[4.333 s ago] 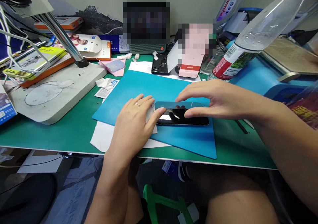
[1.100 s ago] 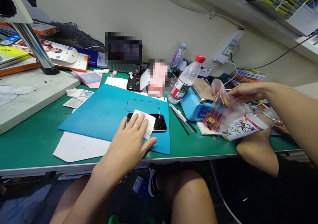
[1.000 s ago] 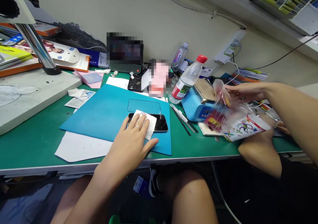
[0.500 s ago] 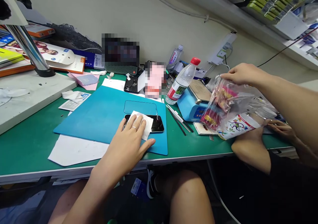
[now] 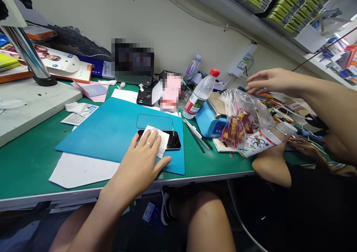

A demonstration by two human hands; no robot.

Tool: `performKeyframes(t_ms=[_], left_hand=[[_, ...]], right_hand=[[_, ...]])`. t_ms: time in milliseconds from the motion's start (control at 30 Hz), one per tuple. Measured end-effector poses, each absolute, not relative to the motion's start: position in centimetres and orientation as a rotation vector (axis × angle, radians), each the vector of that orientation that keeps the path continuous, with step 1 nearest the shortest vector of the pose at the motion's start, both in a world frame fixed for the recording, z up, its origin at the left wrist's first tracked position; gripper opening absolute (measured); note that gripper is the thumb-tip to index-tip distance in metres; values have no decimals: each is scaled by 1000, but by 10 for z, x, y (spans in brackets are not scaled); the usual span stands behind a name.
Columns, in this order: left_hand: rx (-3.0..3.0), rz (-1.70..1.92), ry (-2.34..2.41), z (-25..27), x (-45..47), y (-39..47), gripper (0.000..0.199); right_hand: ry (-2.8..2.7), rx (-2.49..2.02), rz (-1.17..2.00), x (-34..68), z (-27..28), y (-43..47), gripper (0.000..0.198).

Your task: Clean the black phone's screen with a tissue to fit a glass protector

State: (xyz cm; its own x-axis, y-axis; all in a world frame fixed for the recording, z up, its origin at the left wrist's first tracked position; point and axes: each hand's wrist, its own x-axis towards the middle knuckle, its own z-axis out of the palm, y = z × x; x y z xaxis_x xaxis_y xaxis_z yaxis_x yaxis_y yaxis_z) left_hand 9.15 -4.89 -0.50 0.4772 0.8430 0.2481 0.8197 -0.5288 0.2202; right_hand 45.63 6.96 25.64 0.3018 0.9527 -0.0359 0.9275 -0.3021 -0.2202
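Note:
My left hand (image 5: 145, 147) lies with spread fingers on a white wipe (image 5: 162, 140), pressing it onto a smartphone (image 5: 174, 140). The phone lies black side up on a blue mat (image 5: 97, 129), its left part covered by my fingers. Just beyond it, a clear screen-shaped sheet (image 5: 154, 121) with a dark outline rests on the mat. My right hand (image 5: 259, 81) hovers with loose, stretched fingers over a clear plastic bag (image 5: 237, 99), holding nothing. Red packets (image 5: 237, 128) show inside the bag. Beside it a clear bottle with a patterned label (image 5: 259, 143) lies tilted.
A red-capped water bottle (image 5: 199, 95) stands by a blue device (image 5: 208, 120). Tweezers and thin tools (image 5: 198, 134) lie right of the mat. At right, another person's forearm (image 5: 270, 166) rests on the table edge. A metal stand (image 5: 30, 54) rises at left.
My right hand has let go of the plastic bag, which has sunk and slumped around the red packets. My left hand stays on the wipe. The view has shifted slightly right.

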Motion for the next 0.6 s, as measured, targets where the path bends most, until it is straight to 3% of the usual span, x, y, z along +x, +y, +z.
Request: performKeyframes(t_ms=[167, 300, 467, 600], left_hand=[[2643, 503, 1479, -5, 90, -49, 65], [2647, 498, 1500, -3, 91, -53, 65], [2657, 479, 1505, 1, 93, -60, 65], [2661, 461, 1498, 3, 93, -61, 66]], right_hand=[[-1959, -2613, -231, 479, 266, 22, 28], [-2612, -2678, -14, 484, 245, -7, 24], [-2724, -2627, -15, 479, 210, -8, 31], [-2734, -2485, -52, 482, 197, 1, 24]])
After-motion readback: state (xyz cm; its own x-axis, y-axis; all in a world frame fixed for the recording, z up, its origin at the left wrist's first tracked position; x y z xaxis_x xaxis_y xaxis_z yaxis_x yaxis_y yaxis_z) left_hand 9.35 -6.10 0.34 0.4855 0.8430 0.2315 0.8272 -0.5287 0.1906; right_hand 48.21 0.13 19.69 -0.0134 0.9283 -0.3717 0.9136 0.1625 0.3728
